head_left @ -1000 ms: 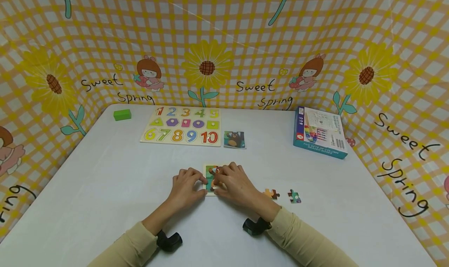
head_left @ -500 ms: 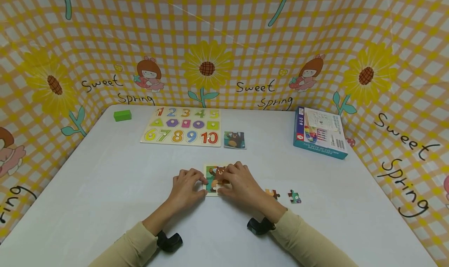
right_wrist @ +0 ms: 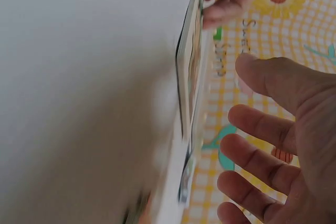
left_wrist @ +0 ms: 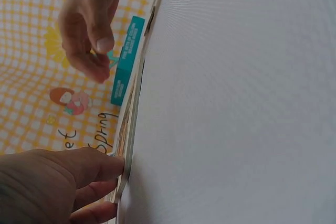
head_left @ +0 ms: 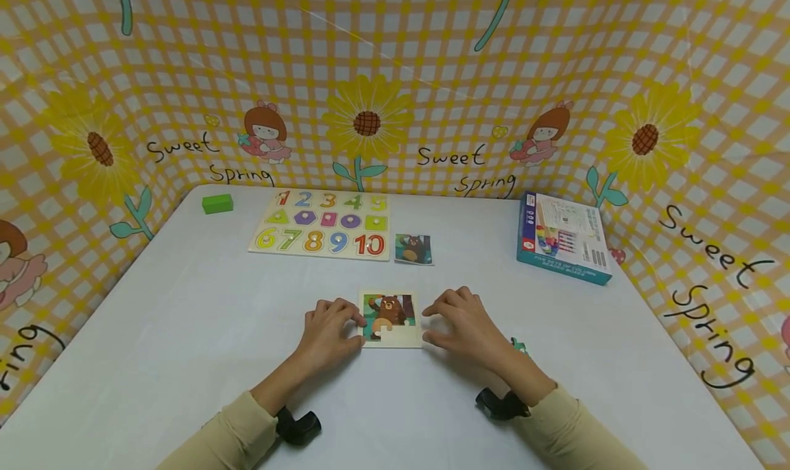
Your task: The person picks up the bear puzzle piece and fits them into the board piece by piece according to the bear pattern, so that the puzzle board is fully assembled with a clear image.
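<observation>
A small jigsaw puzzle board (head_left: 404, 337) with a pale frame lies mid-table. Its bear picture (head_left: 387, 310) fills the top and lower left; the lower right shows bare backing. My left hand (head_left: 327, 333) holds the board's left edge with thumb and fingers, also seen in the left wrist view. Just off the board's right edge, my right hand (head_left: 465, 329) has nothing in it, its fingers spread in the right wrist view. A green jigsaw piece (head_left: 518, 345) shows partly past the right wrist; the orange-brown piece is hidden behind that hand.
Behind the board lie a number-and-shape peg board (head_left: 319, 223) and a small bear picture card (head_left: 414, 248). A green block (head_left: 217, 204) sits at the back left, a boxed bead set (head_left: 564, 237) at the back right. A checked cloth (head_left: 364, 38) walls the table.
My right hand has let go of a brown jigsaw piece in the board's upper right and drawn away to the right. The left hand stays at the left edge.
</observation>
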`<state>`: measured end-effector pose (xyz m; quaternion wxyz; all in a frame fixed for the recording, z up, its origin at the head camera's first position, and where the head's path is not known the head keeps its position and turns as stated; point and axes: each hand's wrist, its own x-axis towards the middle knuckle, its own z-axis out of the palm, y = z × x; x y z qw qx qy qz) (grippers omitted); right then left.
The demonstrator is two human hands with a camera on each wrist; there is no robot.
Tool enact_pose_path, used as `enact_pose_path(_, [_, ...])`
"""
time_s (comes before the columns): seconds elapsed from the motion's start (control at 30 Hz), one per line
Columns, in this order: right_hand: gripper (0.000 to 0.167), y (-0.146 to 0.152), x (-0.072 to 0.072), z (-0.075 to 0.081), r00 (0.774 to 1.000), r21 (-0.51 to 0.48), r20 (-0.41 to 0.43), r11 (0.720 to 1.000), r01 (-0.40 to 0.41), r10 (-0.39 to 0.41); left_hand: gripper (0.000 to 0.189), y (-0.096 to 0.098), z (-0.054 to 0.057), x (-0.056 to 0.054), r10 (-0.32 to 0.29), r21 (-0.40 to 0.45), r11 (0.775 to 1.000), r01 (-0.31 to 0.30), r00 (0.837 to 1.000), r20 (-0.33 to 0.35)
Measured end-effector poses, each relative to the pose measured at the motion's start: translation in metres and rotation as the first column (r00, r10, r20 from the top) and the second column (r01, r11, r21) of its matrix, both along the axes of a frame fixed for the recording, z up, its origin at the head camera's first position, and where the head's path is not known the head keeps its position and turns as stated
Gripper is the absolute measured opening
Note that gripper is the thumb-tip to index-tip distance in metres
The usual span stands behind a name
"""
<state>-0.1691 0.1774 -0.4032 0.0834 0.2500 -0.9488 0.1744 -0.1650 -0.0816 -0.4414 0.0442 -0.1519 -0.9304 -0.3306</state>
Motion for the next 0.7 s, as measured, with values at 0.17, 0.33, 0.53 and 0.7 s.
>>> enact_pose_path(0.17, [0.035, 0.025, 0.008, -0.001, 0.999, 0.003, 0.022, 0.999, 0.038, -0.038, 0.015, 0.000, 0.001, 0.001, 0.000, -0.003, 1.000, 0.000, 1.000, 0.010])
enact_pose_path(0.33, [0.036, 0.047, 0.014, -0.002, 0.997, 0.022, 0.042, 0.998, 0.063, -0.064, 0.014, 0.000, 0.000, 0.001, -0.001, -0.006, 1.000, 0.001, 1.000, 0.018])
enact_pose_path(0.53, [0.038, 0.067, 0.021, -0.007, 0.996, 0.067, 0.035, 0.995, 0.078, -0.080, 0.015, -0.001, 0.000, 0.001, 0.000, -0.014, 1.000, 0.000, 1.000, 0.014])
enact_pose_path(0.7, [0.038, 0.081, 0.027, -0.009, 0.995, 0.056, 0.050, 0.995, 0.084, -0.087, 0.015, -0.001, 0.001, 0.001, -0.005, -0.005, 1.000, 0.005, 1.000, 0.013])
